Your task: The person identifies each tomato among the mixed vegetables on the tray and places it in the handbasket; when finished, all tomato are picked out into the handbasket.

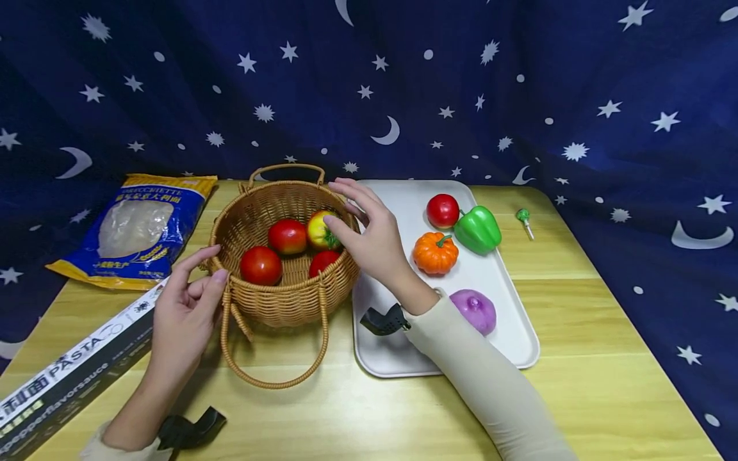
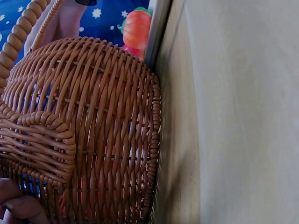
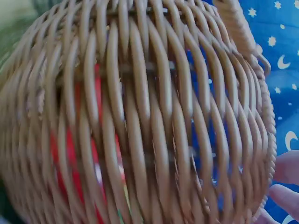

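Note:
A round wicker basket (image 1: 282, 298) stands upright on the table, its front handle hanging down. Inside lie a tomato (image 1: 261, 265), a red-and-yellow fruit (image 1: 287, 235), a yellow-and-red apple (image 1: 319, 230) and another red piece (image 1: 323, 261), partly hidden by the rim. My left hand (image 1: 187, 304) pinches the basket's left rim between thumb and index finger; its fingers also touch the wicker in the left wrist view. Over the right rim reaches my right hand (image 1: 375, 237), fingers extended and thumb beside the yellow apple. Through the weave, red shapes show in the right wrist view.
Right of the basket lies a white tray (image 1: 375, 355) with a red tomato (image 1: 442, 210), green pepper (image 1: 478, 229), orange pumpkin (image 1: 435, 253) and purple onion (image 1: 474, 311). A lollipop (image 1: 524, 223) lies farther right. Pasta bag (image 1: 138, 227) and pasta box (image 1: 81, 371) are left.

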`<state>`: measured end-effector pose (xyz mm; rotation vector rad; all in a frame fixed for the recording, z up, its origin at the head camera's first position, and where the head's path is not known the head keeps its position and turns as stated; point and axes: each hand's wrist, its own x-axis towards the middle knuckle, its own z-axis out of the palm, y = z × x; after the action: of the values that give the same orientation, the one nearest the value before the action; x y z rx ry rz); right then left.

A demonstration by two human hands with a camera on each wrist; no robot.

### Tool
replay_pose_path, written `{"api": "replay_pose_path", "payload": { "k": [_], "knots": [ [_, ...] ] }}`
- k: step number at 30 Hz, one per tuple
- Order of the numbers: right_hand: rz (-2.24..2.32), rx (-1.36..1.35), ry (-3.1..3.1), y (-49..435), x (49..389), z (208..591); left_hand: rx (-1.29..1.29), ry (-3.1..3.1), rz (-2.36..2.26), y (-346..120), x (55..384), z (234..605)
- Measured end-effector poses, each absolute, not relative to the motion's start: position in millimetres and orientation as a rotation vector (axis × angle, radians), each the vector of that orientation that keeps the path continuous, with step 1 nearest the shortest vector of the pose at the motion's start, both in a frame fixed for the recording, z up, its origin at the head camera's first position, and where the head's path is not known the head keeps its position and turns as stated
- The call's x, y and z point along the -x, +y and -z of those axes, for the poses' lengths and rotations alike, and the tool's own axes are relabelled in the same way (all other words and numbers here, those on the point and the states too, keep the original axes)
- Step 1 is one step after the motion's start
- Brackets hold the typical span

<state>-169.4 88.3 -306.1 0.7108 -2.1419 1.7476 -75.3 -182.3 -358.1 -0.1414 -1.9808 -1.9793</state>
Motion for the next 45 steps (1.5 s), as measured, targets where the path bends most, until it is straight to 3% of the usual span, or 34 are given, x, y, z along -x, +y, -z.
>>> {"api": "replay_pose_path", "payload": {
  "k": [9,15,25,36,45],
  "knots": [
    [-1.746,-0.725,-2.18,144.7,172.8,270.6,0.162,-1.989,1.971,-181.3,76.7,355.7],
    [-1.609,-0.505,-2.399,205.8,197.7,252.5,0.187,-1.991,1.96,-182.5,77.4,353.6],
    [-1.334,-0.398,-2.919,286.0,251.8,275.8,0.199,-2.012,1.957,-182.2,76.9,356.7],
    [-1.131,-0.369,-3.136,308.2,281.1,318.8,0.23,-2.001,1.96,-181.9,77.6,360.1],
    [-0.822,-0.437,-3.241,293.4,288.3,323.7,0.218,-1.978,1.979,-183.2,77.5,360.1]
  ]
}}
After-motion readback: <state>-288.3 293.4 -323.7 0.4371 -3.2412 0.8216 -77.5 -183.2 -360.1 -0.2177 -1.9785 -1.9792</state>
